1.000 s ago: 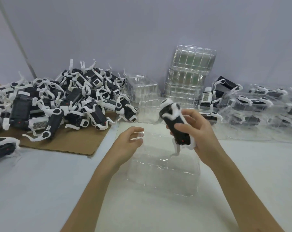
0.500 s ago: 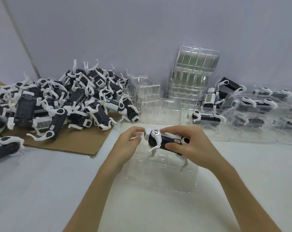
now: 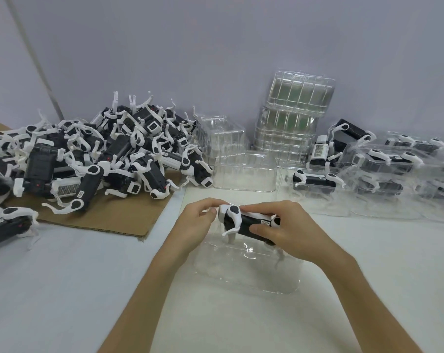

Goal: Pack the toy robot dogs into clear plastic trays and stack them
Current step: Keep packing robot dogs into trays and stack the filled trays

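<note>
White table (image 3: 63, 289): right hand (image 3: 289, 233) grips black, white-legged toy dog (image 3: 246, 223); left hand (image 3: 193, 222) seemingly pinches its head.

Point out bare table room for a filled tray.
Free: the near-left tabletop in front of the cardboard, and the near-right tabletop in front of the packed trays. Crowded: the dog pile and the empty tray stack.

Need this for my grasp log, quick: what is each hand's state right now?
Left hand: fingers pinch the front end of the dog.
Right hand: grips the dog's body.
</note>
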Available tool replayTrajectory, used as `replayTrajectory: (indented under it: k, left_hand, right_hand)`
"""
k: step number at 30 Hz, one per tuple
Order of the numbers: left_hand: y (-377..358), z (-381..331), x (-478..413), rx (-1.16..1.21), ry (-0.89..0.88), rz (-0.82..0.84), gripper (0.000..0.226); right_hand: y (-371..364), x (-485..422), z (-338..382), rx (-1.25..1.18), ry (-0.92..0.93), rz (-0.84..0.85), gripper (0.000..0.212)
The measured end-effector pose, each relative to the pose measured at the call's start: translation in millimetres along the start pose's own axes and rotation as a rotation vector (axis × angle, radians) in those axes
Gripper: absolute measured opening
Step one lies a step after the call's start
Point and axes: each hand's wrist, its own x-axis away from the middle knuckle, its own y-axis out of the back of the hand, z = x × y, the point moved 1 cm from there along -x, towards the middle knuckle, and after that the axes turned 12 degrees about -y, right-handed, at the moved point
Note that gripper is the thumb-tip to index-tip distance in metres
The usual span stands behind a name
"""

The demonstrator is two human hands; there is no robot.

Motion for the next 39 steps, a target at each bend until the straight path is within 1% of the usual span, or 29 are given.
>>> replayTrajectory:
  k: [3, 6, 7, 8, 10, 12, 13, 14, 15, 16, 17, 18, 19, 21, 22, 23, 24, 26, 30, 33, 35, 37, 39]
  left_hand:
    - [-1, -1, 1, -0.021, -0.010, 0.009, 0.039]
    - [-2, 2, 1, -0.041, 0.003, 0.009, 0.025]
    - [-2, 3, 1, -0.036, 0.012, 0.008, 0.027]
    - [-3, 3, 2, -0.025, 0.030, 0.001, 0.035]
    - [-2, 2, 2, -0.014, 0.088, -0.020, 0.052]
    - [-2, 2, 2, -0.050, 0.156, -0.003, 0.063]
    - [-1, 2, 2, -0.062, 0.187, 0.018, 0.064]
    - [-1, 4, 2, -0.061, 0.208, 0.038, 0.059]
    - [-1, 4, 2, -0.053, 0.216, 0.049, 0.045]
    - [-1, 4, 2, -0.054, 0.218, 0.051, 0.033]
    - [0, 4, 2, -0.061, 0.213, 0.050, 0.027]
    - [0, 6, 2, -0.064, 0.205, 0.054, 0.028]
    - [1, 6, 2, -0.059, 0.200, 0.056, 0.034]
    - [1, 6, 2, -0.036, 0.204, 0.048, 0.042]
    - [1, 7, 2, -0.031, 0.207, 0.040, 0.039]
    - [1, 6, 3, -0.032, 0.208, 0.030, 0.037]
    - [0, 5, 3, -0.027, 0.204, 0.022, 0.038]
    - [0, 5, 3, -0.003, 0.175, -0.009, 0.039]
    - [5, 1, 2, 0.114, 0.128, -0.112, 0.016]
    - [8, -2, 3, 0.203, 0.156, -0.086, 0.014]
    - [10, -3, 5, 0.230, 0.165, -0.002, 0.024]
    - [11, -3, 7, 0.259, 0.172, 0.083, 0.045]
    - [10, -1, 7, 0.281, 0.180, 0.089, 0.062]
  right_hand:
    - [0, -1, -1, 0.011, -0.003, 0.009, 0.040]
    - [-1, -4, -4, 0.144, -0.024, 0.040, 0.041]
    - [-2, -5, -6, 0.163, -0.031, 0.037, 0.039]
    - [-2, -6, -7, 0.156, -0.035, 0.011, 0.034]
    - [-4, -6, -8, 0.092, -0.009, -0.114, 0.023]
    - [-4, -6, -7, 0.044, 0.088, -0.278, 0.017]
    - [-3, -6, -7, 0.039, 0.131, -0.346, 0.014]
    - [-2, -7, -7, 0.041, 0.144, -0.389, 0.014]
    - [1, -8, -8, 0.047, 0.124, -0.406, 0.015]
    - [5, -9, -11, 0.058, 0.072, -0.402, 0.020]
    - [10, -11, -15, 0.072, -0.012, -0.382, 0.027]
    - [15, -11, -18, 0.081, -0.120, -0.348, 0.034]
    - [20, -12, -22, 0.085, -0.233, -0.300, 0.043]
    - [26, -12, -29, 0.117, -0.420, -0.174, 0.065]
    - [27, -12, -31, 0.145, -0.481, -0.111, 0.074]
    - [27, -13, -33, 0.159, -0.515, -0.061, 0.079]
    - [26, -13, -33, 0.152, -0.520, -0.032, 0.080]
    - [24, -11, -29, 0.055, -0.479, -0.011, 0.077]
    - [22, -7, -21, -0.205, -0.381, 0.065, 0.071]
    - [21, -7, -22, -0.242, -0.302, 0.083, 0.077]
    - [21, -8, -22, -0.260, -0.276, 0.064, 0.077]
    - [22, -8, -22, -0.275, -0.266, 0.030, 0.072]
    - [23, -8, -23, -0.290, -0.259, -0.005, 0.068]
